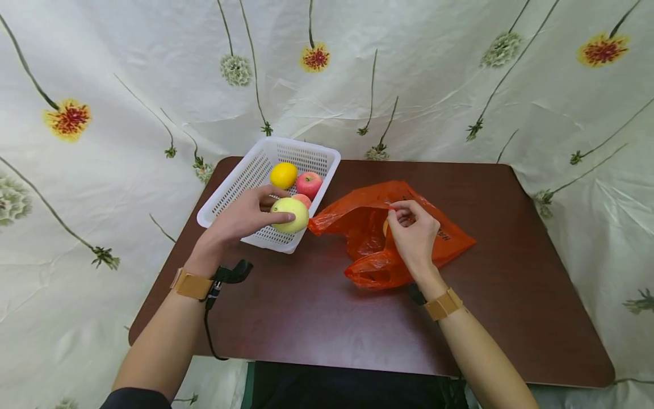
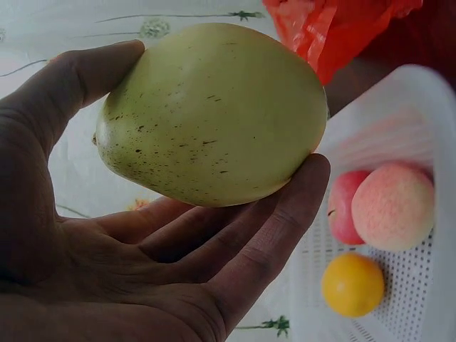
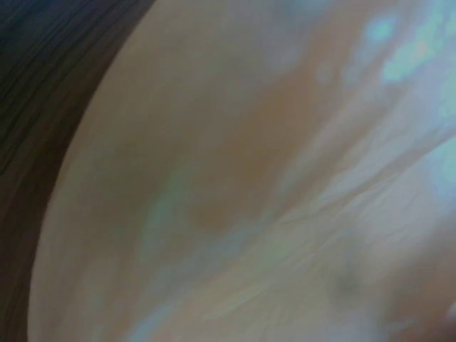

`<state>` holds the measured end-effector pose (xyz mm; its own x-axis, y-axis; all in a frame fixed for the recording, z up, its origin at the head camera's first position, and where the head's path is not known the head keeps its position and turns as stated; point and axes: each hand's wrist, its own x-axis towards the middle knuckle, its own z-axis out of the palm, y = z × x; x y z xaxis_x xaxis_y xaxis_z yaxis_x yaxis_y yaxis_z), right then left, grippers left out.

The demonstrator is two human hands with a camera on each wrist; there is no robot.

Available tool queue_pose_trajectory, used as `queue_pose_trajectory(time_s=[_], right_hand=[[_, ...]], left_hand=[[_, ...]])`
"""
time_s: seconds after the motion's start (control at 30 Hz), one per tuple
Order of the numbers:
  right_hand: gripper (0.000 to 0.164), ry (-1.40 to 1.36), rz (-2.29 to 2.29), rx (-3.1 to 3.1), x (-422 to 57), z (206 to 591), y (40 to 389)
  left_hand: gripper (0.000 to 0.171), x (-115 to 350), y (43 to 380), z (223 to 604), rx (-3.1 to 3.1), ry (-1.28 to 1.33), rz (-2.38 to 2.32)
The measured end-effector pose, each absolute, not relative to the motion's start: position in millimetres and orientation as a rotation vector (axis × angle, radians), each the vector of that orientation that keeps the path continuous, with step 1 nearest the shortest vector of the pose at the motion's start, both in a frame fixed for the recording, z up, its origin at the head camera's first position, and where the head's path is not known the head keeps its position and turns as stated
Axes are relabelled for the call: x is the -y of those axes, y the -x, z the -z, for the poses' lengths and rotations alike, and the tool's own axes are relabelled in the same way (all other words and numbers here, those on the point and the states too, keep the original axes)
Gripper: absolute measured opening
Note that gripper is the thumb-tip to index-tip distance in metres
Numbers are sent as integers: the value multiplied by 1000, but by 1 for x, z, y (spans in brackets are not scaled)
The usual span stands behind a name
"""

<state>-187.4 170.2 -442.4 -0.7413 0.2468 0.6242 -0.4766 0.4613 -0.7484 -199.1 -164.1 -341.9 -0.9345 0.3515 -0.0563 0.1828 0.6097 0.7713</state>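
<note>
My left hand (image 1: 250,213) holds a pale green pear (image 2: 214,117) with dark specks, thumb on one side and fingers on the other. The pear is over the near right part of a white plastic basket (image 1: 225,196). Inside the basket lie a yellow-orange fruit (image 1: 283,175), a red apple (image 1: 309,184) and a pink peach (image 2: 393,206). My right hand (image 1: 416,233) pinches the edge of a red plastic bag (image 1: 449,238), which lies crumpled on the table. Something yellow-orange (image 1: 385,228) shows at the bag's opening, mostly hidden. The right wrist view is blurred by a close pale surface.
A dark brown table (image 1: 317,318) carries the basket at its back left and the bag right of centre. Behind hangs a white flower-patterned cloth (image 1: 424,85). A black cable (image 1: 208,329) trails from the left wrist over the table's front edge.
</note>
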Motion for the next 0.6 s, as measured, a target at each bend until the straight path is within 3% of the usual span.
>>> queue_pose_trajectory(time_s=[0.23,0.6], right_hand=[[7,-181,-1323,2024,-171,443,187],[7,-182,-1325,2028,-172,445,186]], left_hand=[[48,148,169,337,-2548,-493,-1290],[52,131,164,395,-2404,-519,-1429]])
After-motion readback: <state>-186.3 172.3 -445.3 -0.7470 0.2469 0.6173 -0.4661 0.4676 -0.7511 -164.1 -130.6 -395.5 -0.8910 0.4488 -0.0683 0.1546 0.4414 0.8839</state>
